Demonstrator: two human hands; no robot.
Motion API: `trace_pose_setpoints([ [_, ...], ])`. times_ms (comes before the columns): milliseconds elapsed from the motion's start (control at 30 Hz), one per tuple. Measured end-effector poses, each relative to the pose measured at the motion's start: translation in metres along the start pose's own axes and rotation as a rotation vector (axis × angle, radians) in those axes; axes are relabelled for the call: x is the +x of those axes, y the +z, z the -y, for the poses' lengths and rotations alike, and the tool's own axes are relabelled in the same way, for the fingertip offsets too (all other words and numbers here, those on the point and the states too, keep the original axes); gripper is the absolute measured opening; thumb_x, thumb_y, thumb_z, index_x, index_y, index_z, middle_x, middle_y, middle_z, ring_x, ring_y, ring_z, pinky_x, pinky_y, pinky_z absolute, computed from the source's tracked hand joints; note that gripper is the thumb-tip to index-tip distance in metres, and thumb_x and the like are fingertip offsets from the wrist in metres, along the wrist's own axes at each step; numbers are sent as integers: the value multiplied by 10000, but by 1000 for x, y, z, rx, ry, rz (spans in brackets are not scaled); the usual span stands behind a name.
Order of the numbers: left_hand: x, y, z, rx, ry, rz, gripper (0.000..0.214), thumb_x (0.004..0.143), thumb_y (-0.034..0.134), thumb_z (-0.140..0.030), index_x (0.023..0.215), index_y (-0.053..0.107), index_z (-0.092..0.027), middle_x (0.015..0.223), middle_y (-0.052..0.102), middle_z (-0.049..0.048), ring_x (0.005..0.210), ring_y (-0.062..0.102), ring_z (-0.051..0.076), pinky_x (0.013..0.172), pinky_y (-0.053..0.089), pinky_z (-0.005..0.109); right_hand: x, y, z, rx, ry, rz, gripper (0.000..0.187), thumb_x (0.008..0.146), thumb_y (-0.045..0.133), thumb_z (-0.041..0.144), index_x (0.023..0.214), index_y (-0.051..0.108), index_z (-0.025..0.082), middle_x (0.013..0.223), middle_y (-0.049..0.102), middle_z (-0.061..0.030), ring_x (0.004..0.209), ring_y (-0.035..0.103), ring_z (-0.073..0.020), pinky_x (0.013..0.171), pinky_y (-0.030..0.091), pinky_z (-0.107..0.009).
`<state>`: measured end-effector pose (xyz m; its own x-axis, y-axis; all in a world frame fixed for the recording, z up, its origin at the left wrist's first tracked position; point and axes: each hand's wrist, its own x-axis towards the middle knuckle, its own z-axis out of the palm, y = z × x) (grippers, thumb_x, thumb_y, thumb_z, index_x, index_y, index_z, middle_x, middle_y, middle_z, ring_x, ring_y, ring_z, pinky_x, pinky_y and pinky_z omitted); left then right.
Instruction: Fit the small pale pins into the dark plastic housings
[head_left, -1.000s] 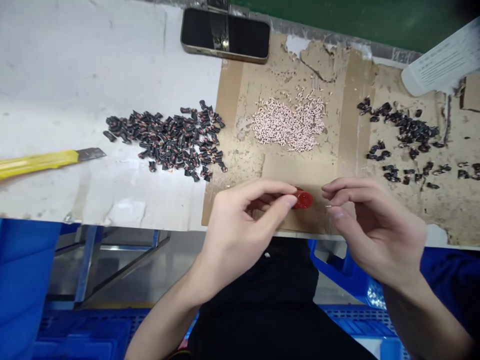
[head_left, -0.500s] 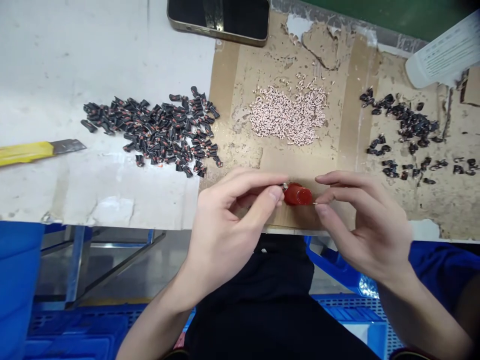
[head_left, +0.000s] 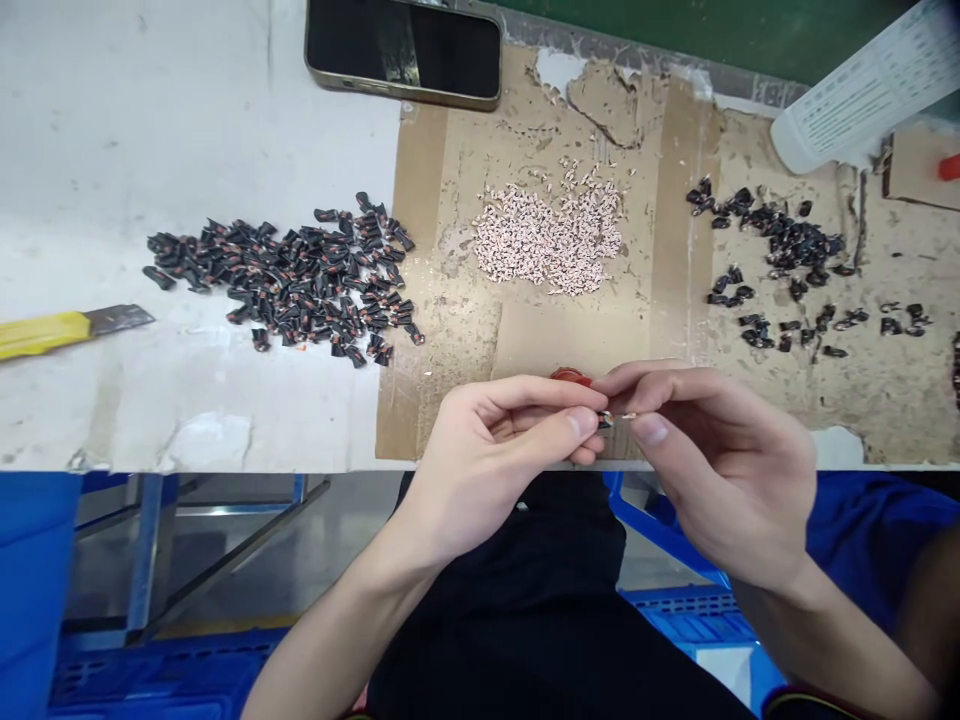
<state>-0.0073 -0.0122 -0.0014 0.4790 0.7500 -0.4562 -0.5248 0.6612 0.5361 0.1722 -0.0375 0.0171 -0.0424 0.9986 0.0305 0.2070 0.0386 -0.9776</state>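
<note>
Between the thumb and forefinger of my left hand (head_left: 502,460) is a small black piece (head_left: 604,420) with a shiny end, mostly covered by the fingertips. My right hand (head_left: 727,465) pinches a tiny pale pink piece (head_left: 627,416), its tip pointing at the black piece's end. Both hands meet just above the table's front edge. Behind the fingers a small red cup-like container (head_left: 570,376) shows only in part. A heap of pale pink pieces (head_left: 551,240) lies beyond the hands, and a pile of black pieces (head_left: 300,280) to the left.
More dark pieces (head_left: 795,235) lie scattered at the right. A yellow utility knife (head_left: 60,332) with its blade out rests at the far left. At the back are a phone (head_left: 405,55) and a white printed bottle (head_left: 862,95). Cardboard (head_left: 570,335) covers part of the table.
My hands have come together in front of the red container, which they now mostly hide. The pale piece now meets or nearly meets the black piece. The view has shifted slightly.
</note>
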Motion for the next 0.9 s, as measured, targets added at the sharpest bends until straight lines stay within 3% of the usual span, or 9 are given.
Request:
trace_pose_setpoints([
  [433, -2, 2, -6, 74, 4, -11, 102, 893, 806, -95, 885, 854, -185, 766, 808, -25, 694, 745, 44, 707, 617, 87, 6, -8, -1, -147, -108, 102, 213, 910, 729, 56, 1000, 759, 247, 1024, 798, -5, 980, 765, -139, 870, 648, -238],
  [567, -4, 6, -6, 26, 28, -28, 97, 889, 811, -102, 882, 856, -188, 741, 801, -23, 664, 739, 41, 698, 616, 89, 6, -7, -3, -102, -130, 16, 302, 862, 777, 34, 1032, 795, 283, 1008, 831, 18, 946, 801, -151, 808, 672, -235],
  [767, -5, 13, -5, -47, 13, -53, 43, 846, 852, -146, 873, 856, -178, 740, 795, 4, 667, 747, 75, 702, 626, 142, 4, -6, -11, -239, -362, -65, 442, 803, 791, -31, 1068, 820, 322, 1050, 842, 22, 883, 815, -176, 759, 699, -293],
  [900, -5, 21, -5, -84, -19, -87, 131, 785, 911, -215, 868, 839, -144, 711, 778, 24, 636, 734, 96, 702, 629, 192, -1, -9, -12, -255, -344, -110, 457, 799, 801, -13, 1075, 823, 351, 1045, 839, 48, 855, 814, -169, 708, 697, -266],
])
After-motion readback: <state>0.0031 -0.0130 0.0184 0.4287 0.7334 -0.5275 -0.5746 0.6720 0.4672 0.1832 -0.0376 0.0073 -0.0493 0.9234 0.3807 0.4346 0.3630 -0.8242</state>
